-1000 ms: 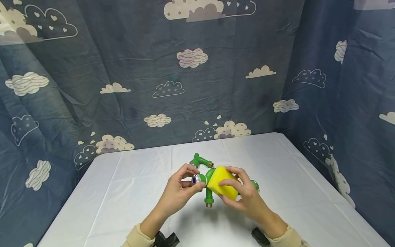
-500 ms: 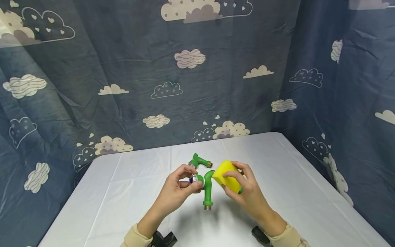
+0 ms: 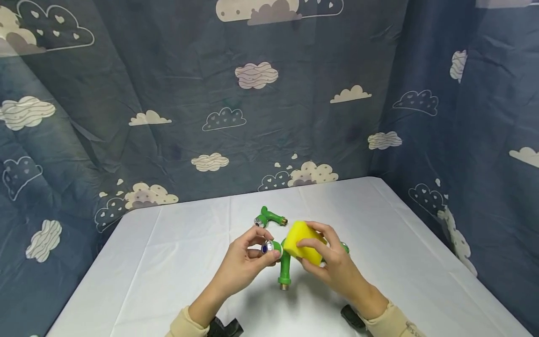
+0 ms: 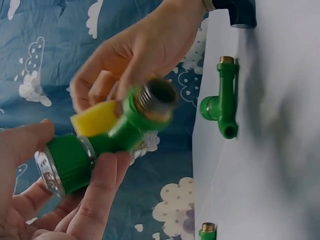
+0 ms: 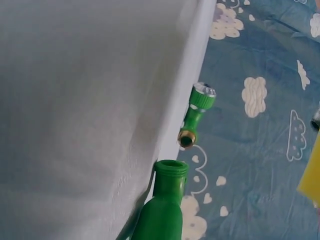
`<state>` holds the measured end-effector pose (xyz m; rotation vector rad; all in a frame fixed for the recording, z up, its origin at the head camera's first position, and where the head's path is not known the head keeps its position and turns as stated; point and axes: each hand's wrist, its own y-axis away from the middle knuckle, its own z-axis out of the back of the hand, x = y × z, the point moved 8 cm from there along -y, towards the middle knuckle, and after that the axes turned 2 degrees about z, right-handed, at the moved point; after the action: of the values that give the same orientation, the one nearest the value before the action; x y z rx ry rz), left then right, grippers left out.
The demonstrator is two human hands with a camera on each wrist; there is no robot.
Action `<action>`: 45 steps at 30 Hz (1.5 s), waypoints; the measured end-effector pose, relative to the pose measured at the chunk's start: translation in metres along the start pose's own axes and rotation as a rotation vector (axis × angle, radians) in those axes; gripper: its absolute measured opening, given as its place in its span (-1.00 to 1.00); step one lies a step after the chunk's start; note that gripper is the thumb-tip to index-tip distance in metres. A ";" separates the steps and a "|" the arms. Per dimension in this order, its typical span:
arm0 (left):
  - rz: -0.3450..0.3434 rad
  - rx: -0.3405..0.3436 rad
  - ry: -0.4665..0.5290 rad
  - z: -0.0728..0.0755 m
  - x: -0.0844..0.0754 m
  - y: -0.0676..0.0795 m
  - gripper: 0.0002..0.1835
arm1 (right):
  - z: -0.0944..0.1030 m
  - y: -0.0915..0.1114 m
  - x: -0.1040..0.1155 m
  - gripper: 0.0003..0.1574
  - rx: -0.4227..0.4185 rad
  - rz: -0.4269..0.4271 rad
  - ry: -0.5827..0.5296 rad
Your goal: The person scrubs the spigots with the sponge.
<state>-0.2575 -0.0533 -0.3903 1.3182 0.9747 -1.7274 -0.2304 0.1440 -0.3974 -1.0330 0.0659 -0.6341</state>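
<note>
In the head view my left hand (image 3: 242, 264) grips a green tap (image 3: 285, 270) by its ribbed knob, holding it above the table with the spout pointing down. My right hand (image 3: 337, 260) pinches a yellow sponge (image 3: 301, 244) between thumb and fingers. The sponge overlaps the upper part of the tap and hides it there. From the left wrist, the tap's threaded brass end (image 4: 156, 95) faces the camera, and the sponge (image 4: 92, 120) shows behind the tap body. Only a corner of the sponge (image 5: 312, 175) enters the right wrist view.
A second green tap (image 3: 273, 217) lies on the white-covered table (image 3: 189, 243) beyond my hands. Another green tap (image 3: 345, 247) lies mostly hidden behind my right hand. Black wrist devices (image 3: 353, 318) sit near my sleeves. A dark cloud-print cloth (image 3: 168, 93) hangs around the table.
The sponge moved up and right off the tap half a second ago, then came back left over it. The left hand keeps its grip on the tap, nearly in place.
</note>
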 end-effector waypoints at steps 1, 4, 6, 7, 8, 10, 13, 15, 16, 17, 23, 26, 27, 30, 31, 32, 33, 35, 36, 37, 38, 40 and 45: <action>-0.008 0.000 -0.007 0.000 -0.002 0.000 -0.65 | 0.002 0.000 -0.002 -0.38 -0.017 -0.015 0.019; -0.023 0.009 -0.019 0.002 -0.008 0.000 -0.66 | 0.007 0.000 -0.009 -0.30 -0.062 -0.071 0.072; -0.028 0.011 -0.028 0.004 -0.010 0.000 -0.66 | 0.009 0.001 -0.014 -0.32 -0.083 -0.112 0.102; -0.028 0.010 -0.030 0.006 -0.011 0.000 -0.66 | 0.009 0.001 -0.017 -0.35 -0.082 -0.145 0.115; -0.026 0.007 -0.029 0.008 -0.012 0.000 -0.66 | 0.009 0.002 -0.021 -0.37 -0.080 -0.179 0.123; -0.027 0.001 -0.020 0.012 -0.013 0.000 -0.64 | 0.009 0.004 -0.026 -0.40 -0.080 -0.245 0.116; -0.020 -0.019 0.008 0.017 -0.011 0.000 -0.60 | 0.008 0.006 -0.029 -0.41 -0.088 -0.283 0.065; -0.007 -0.028 0.034 0.017 -0.008 -0.001 -0.57 | 0.007 0.007 -0.024 -0.40 -0.093 -0.249 0.012; 0.005 -0.033 0.047 0.017 -0.006 -0.002 -0.56 | 0.007 0.007 -0.020 -0.39 -0.089 -0.217 -0.011; 0.015 -0.034 0.055 0.015 -0.004 -0.002 -0.55 | 0.006 0.007 -0.016 -0.39 -0.081 -0.182 -0.028; 0.006 -0.011 -0.024 0.008 -0.003 -0.001 -0.61 | 0.003 0.005 0.000 -0.37 -0.040 -0.055 -0.013; -0.013 -0.029 -0.082 0.014 -0.007 0.001 -0.64 | 0.004 0.003 -0.001 -0.33 -0.055 -0.046 0.017; -0.016 -0.035 -0.093 0.017 -0.009 0.001 -0.64 | 0.004 0.002 -0.002 -0.32 -0.064 -0.045 0.025; -0.018 -0.040 -0.109 0.026 -0.013 0.003 -0.65 | 0.004 0.001 -0.007 -0.35 -0.078 -0.086 0.054; -0.020 -0.039 -0.107 0.029 -0.014 0.003 -0.64 | 0.004 0.001 -0.010 -0.37 -0.079 -0.111 0.064; -0.027 -0.037 -0.105 0.031 -0.016 0.004 -0.64 | 0.004 0.002 -0.012 -0.39 -0.078 -0.138 0.069; -0.032 -0.037 -0.100 0.033 -0.017 0.004 -0.64 | 0.004 0.002 -0.014 -0.40 -0.079 -0.163 0.071; -0.041 -0.048 -0.084 0.037 -0.018 0.004 -0.64 | 0.005 0.003 -0.018 -0.41 -0.077 -0.217 0.059; -0.042 -0.059 -0.077 0.038 -0.018 0.004 -0.63 | 0.005 0.004 -0.019 -0.41 -0.081 -0.232 0.043; -0.043 -0.070 -0.064 0.039 -0.018 0.003 -0.63 | 0.006 0.004 -0.018 -0.40 -0.086 -0.240 0.021; -0.044 -0.083 -0.056 0.039 -0.017 0.002 -0.62 | 0.007 0.005 -0.017 -0.39 -0.091 -0.238 -0.002; -0.041 -0.113 -0.041 0.037 -0.014 0.002 -0.61 | 0.008 0.004 -0.010 -0.37 -0.103 -0.199 -0.057; -0.083 -0.139 -0.043 0.025 -0.010 0.001 -0.59 | 0.000 -0.003 0.015 -0.40 -0.040 -0.037 -0.176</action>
<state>-0.2645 -0.0748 -0.3760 1.1625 1.1174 -1.7095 -0.2196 0.1352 -0.3917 -1.1273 -0.0951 -0.5753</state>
